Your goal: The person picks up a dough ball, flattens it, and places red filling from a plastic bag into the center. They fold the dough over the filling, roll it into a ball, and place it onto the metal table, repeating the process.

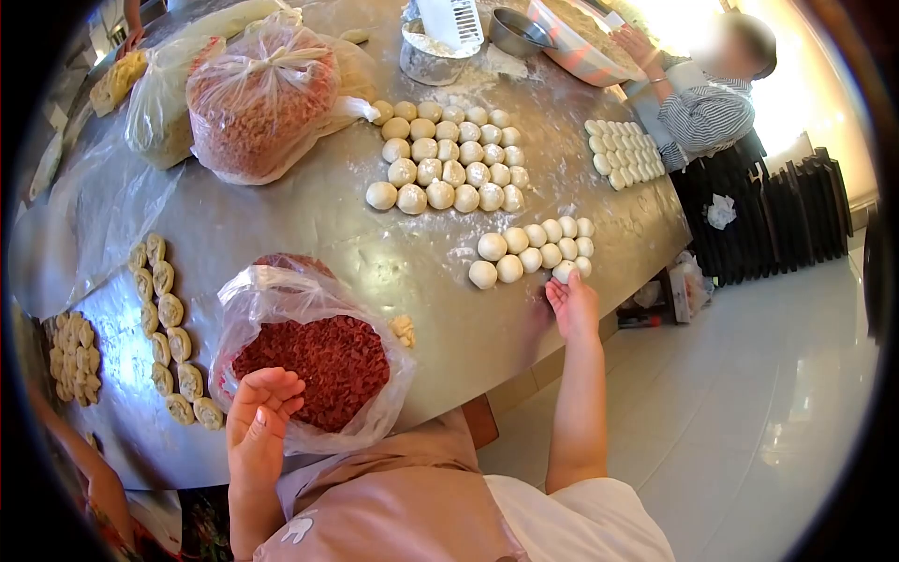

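Head view. Right hand [573, 304] reaches to the near table edge. Its fingertips touch the end dough ball [565, 271] of a 2-row cluster [524, 248]. Cannot tell whether the fingers pinch the ball or only rest on it. The balls are smooth, pale, round and lightly floured.

Left hand [262, 417] is empty, palm up, fingers loosely curled and spread. It hovers at the near rim of an open clear plastic bag [375, 309]. The bag is crinkled and holds dark red granular filling [318, 361].

Metal table [309, 215] is dull, brushed and flour-dusted, with a curved edge. A larger block of dough balls [449, 159] lies farther in. A column of ridged, shaped pastries [169, 328] lies left of the bag. A tied bag of orange-red granules [262, 98] sits at the far left.

Bare metal lies between the bag and the cluster. Glossy tiled floor [749, 375] is to the right. A co-worker in a striped sleeve [702, 112] stands at the far edge.
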Motion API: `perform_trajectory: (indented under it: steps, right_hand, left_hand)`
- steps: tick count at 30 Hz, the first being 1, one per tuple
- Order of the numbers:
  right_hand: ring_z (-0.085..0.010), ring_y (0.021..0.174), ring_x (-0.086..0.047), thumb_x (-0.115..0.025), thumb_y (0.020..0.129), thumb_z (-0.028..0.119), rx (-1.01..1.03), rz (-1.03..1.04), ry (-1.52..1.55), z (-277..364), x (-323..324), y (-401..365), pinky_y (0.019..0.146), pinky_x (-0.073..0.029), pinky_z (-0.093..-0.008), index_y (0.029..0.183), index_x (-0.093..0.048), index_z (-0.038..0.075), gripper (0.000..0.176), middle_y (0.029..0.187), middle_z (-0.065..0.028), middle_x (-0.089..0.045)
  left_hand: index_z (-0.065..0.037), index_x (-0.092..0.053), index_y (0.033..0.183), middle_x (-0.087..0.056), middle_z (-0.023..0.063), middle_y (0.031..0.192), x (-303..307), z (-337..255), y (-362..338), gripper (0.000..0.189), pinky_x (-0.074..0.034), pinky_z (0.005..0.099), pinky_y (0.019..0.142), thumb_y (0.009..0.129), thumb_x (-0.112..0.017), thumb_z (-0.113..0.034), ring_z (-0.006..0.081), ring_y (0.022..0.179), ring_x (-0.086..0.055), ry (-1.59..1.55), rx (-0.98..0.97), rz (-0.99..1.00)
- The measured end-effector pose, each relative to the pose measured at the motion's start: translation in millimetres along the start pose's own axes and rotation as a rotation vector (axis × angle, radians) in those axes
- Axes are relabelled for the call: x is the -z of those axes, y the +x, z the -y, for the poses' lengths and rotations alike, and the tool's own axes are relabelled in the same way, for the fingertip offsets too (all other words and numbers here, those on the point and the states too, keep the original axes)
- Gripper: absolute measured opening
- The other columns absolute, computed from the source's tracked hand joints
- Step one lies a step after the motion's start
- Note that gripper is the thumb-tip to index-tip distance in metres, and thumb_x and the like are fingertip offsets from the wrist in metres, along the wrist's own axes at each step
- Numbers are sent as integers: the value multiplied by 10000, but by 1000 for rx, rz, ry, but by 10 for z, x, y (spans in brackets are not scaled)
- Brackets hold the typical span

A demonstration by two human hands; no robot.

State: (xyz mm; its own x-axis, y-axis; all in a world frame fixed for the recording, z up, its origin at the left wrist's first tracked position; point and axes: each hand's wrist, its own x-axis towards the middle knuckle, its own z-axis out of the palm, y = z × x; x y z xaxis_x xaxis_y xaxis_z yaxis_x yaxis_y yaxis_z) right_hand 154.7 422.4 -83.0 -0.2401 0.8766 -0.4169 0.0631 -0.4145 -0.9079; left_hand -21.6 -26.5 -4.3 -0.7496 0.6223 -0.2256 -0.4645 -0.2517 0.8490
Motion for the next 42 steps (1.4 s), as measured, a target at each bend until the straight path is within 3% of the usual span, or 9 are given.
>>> perform_trajectory:
  steps: [7,13,16,20,29,33,36,40,42]
  right_hand:
    - [-109,538,-536,-441,986,500,-44,-90,-374,222,14,-304,456,-445,-239,1194,-519,56,496,856,-86,-658]
    - [-40,532,-458,-464,1017,350,305,141,-498,295,-604,-1129,486,-380,-190,1201,-559,76,343,810,-14,-600]
    - [-96,668,-558,-581,962,249,461,527,-671,131,-984,-1441,608,-465,-233,1182,-561,48,299,901,-42,-625]
    - [-314,1025,-604,-712,842,177,996,785,-984,6,-1505,-1960,894,-489,-380,1203,-555,21,423,1147,-174,-604]
    - [-355,1107,-562,-664,879,186,856,770,-906,-394,-2041,-1983,896,-479,-408,1334,-478,67,505,1232,-211,-561]
    - [-261,776,-648,-576,950,188,1045,772,-944,-352,-2266,-1951,679,-513,-360,1145,-576,55,236,891,-126,-670]
    - [-132,635,-597,-552,978,231,180,969,-772,-391,-2384,-1702,570,-473,-286,1037,-595,47,198,683,-17,-594]
    - [-57,612,-470,-565,975,269,-185,1101,-402,-204,-2390,-1413,573,-394,-193,1065,-602,64,226,668,40,-491]
    - [-65,623,-507,-598,952,309,299,1121,-596,-174,-2383,-1529,561,-421,-224,1097,-610,72,279,645,53,-478]
  left_hand:
    - [-9,-475,1276,-594,113,1190,279,-131,-222,441,-458,332,938,946,-578,-283,227,1107,-587,-50,-199,-158]
    - [-18,-563,1146,-610,41,1051,895,-158,-628,210,-451,287,877,974,-519,-130,121,978,-568,315,-394,-934]
    - [1,-555,1118,-594,51,1015,803,-126,-680,184,-425,263,865,942,-536,-48,119,949,-539,603,-464,-903]
    - [-57,-657,1081,-530,204,1238,410,-181,-558,334,-418,432,974,760,-731,-114,357,1148,-517,1157,-524,-525]
    - [-140,-552,1308,-364,244,1400,285,-139,278,556,-386,477,1011,787,-732,-211,439,1232,-432,1454,-349,-357]
    - [-126,-467,1375,-545,241,1155,479,-100,560,600,-485,444,854,816,-683,-158,417,1007,-574,1432,-208,-329]
    - [-101,-519,1323,-632,230,956,603,-136,660,522,-506,434,789,824,-669,-146,398,865,-628,1216,-49,-370]
    - [-50,-622,1208,-652,182,759,780,-234,703,363,-496,351,681,865,-651,-164,240,688,-600,999,-6,-412]
    - [-19,-665,1129,-660,132,719,773,-356,729,290,-485,324,638,890,-636,-179,151,625,-568,1029,-5,-428]
